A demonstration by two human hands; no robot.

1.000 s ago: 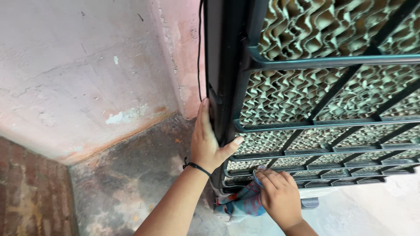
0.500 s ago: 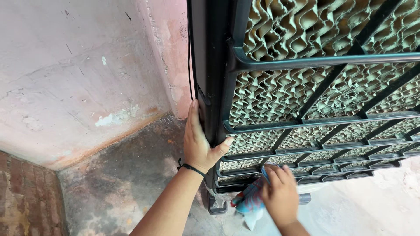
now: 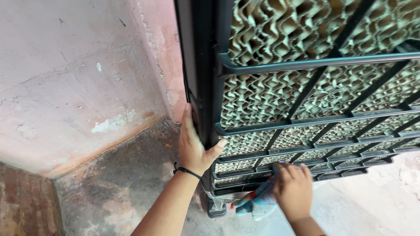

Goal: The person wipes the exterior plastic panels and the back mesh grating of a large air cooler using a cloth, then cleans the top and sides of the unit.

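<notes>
the tall black plastic louvred cooler panel [image 3: 306, 118] runs past the top and right edges, so its full height and width cannot be told. the blue, red and white patterned cloth [image 3: 258, 203] is mostly covered by the right hand [image 3: 293, 188], whose wrist leaves the bottom edge. the left hand [image 3: 194, 144] wraps the panel's corner, its fingertips hidden behind the frame. the panel's small black foot [image 3: 215, 209] is partly behind the left forearm.

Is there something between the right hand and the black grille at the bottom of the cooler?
Yes. A blue and red cloth lies under the right hand, pressed against the lowest bars of the black grille. The left hand grips the frame edge bare, with nothing between.
</notes>
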